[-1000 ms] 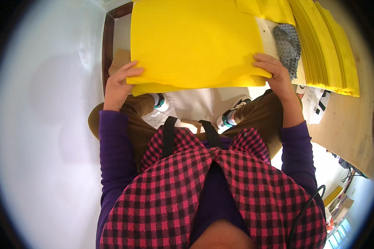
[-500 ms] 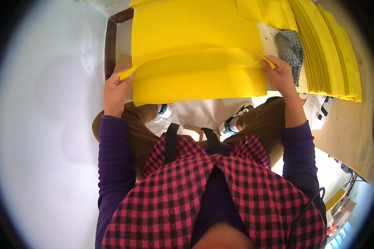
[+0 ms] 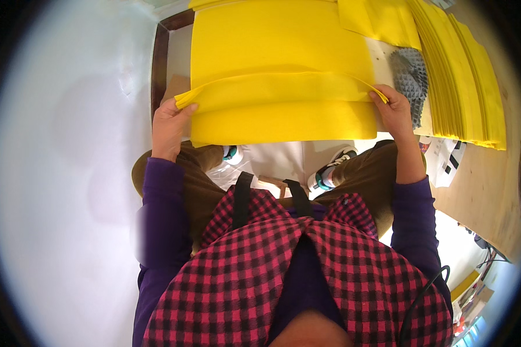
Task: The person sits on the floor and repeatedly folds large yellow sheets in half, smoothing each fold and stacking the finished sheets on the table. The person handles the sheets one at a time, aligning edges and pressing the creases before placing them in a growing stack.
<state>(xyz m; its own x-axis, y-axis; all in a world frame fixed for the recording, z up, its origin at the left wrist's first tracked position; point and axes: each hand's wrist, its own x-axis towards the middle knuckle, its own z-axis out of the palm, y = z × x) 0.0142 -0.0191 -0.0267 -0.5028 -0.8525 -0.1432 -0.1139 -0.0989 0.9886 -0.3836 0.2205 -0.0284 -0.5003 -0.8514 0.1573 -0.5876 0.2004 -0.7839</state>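
We have the yellow cloth [image 3: 283, 89] laid crosswise in front of us, the long axis of its raised band running from left to right, its two ends pointing outward. Our left grip [image 3: 172, 124] pinches the left end between thumb and fingers, and our right grip [image 3: 396, 113] pinches the right end likewise. The band spans the gap between them, its lifted edge bowing away from us in the middle. Yellow fabric spreads beyond our hands over the surface [image 3: 380, 58] and also drops toward us; whether it is all one piece, we cannot tell. The cloth looks bright, plain and mostly smooth, with a soft crease crossing its near part. Near our right grip lies a grey textured piece [image 3: 411, 75], with layered yellow pieces [image 3: 446, 69] farther right.
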